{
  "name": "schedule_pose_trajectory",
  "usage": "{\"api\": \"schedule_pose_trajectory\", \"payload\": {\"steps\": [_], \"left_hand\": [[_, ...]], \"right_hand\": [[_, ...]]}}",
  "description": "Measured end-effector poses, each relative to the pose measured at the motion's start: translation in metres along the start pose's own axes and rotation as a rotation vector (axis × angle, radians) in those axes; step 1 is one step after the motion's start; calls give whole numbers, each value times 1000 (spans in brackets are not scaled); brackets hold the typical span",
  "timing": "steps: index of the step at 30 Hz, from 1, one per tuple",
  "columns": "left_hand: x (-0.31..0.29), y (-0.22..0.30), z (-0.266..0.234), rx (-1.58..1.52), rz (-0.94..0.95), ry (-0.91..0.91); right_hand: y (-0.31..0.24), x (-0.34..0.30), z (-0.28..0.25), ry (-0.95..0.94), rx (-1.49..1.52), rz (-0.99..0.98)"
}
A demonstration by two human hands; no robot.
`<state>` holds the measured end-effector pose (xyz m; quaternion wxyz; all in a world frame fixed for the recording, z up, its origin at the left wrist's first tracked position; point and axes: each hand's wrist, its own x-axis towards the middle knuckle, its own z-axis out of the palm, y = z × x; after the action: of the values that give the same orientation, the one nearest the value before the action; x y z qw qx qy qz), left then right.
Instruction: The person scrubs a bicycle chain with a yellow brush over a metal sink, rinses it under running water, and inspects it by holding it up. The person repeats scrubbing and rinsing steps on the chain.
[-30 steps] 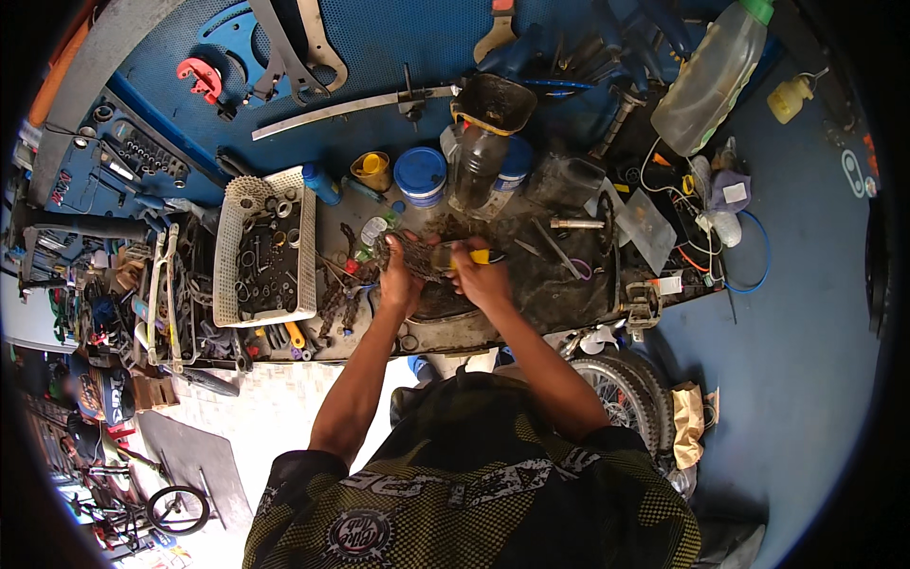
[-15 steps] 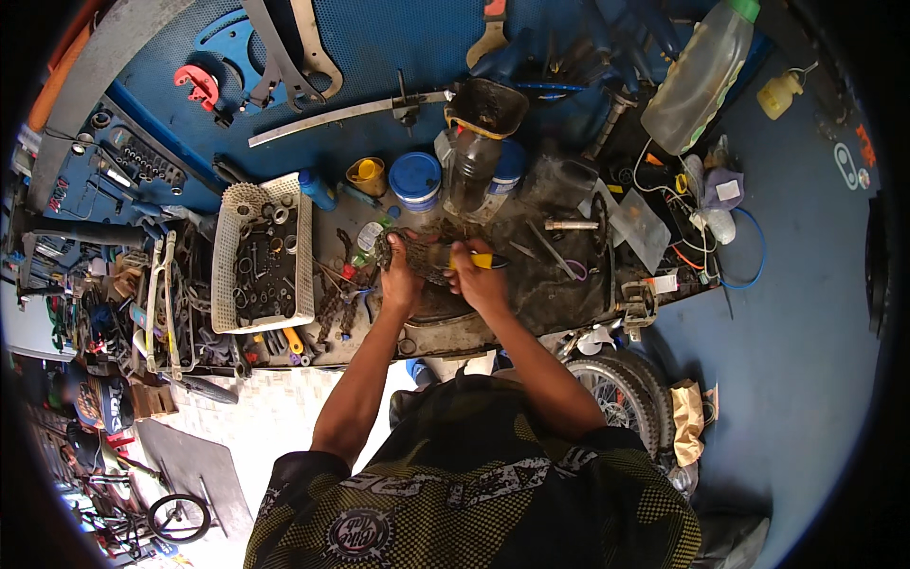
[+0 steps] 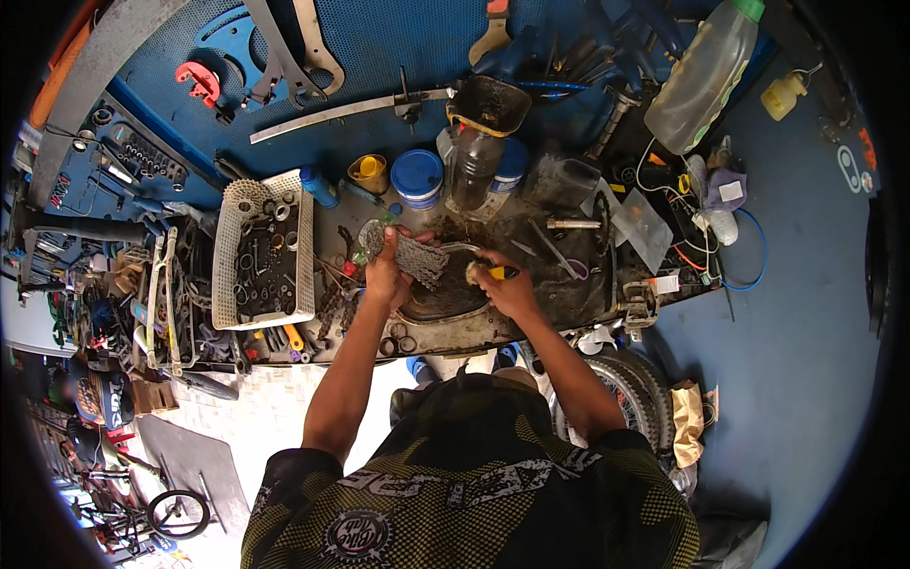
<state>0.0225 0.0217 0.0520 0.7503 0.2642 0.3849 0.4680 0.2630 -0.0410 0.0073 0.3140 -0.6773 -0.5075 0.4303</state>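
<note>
My left hand (image 3: 387,275) is closed around a folded bundle of grey bicycle chain (image 3: 419,260), holding it up over a dark, grimy tray (image 3: 444,317) on the workbench. Just to the right of the chain, my right hand (image 3: 510,290) grips a brush (image 3: 505,272) with a yellow and black handle. Its pale bristle end points left toward the chain, with a gap between them. Part of the handle is hidden by my fingers.
A white basket (image 3: 305,248) of small metal parts stands left. Behind are a blue-lidded tub (image 3: 417,175), a yellow cup (image 3: 368,173) and a dark bottle (image 3: 471,171). Rings (image 3: 398,343) lie by the front edge. Bicycle wheels (image 3: 621,389) stand below the bench, right.
The brush has moved right and slightly down, away from the chain. My left hand has shifted a little left, and the chain's pale grey side now shows.
</note>
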Motion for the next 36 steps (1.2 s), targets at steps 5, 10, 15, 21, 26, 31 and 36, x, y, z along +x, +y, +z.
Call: {"api": "schedule_pose_trajectory", "payload": {"steps": [5,10,15,21,26,31,36], "left_hand": [[5,-2,-10,125,11,30],[4,-6,-13,94,63,-73],[2,-20,-9,273,102,48],[0,-20,-1,142,168,71],[-8,-11,13,287,4,238],[-9,-11,20,5,148,77],[-1,-17,15,197,116,72]], "right_hand": [[15,-17,-3,-62,-349,-321],[0,-5,-5,43,-548,-337],[-43,5,26,-116,626,-164],[-66,-8,53,69,874,-501],[-72,-14,48,66,623,-416],[-73,-13,48,138,693,-320],[-62,-12,46,116,645,-308]]}}
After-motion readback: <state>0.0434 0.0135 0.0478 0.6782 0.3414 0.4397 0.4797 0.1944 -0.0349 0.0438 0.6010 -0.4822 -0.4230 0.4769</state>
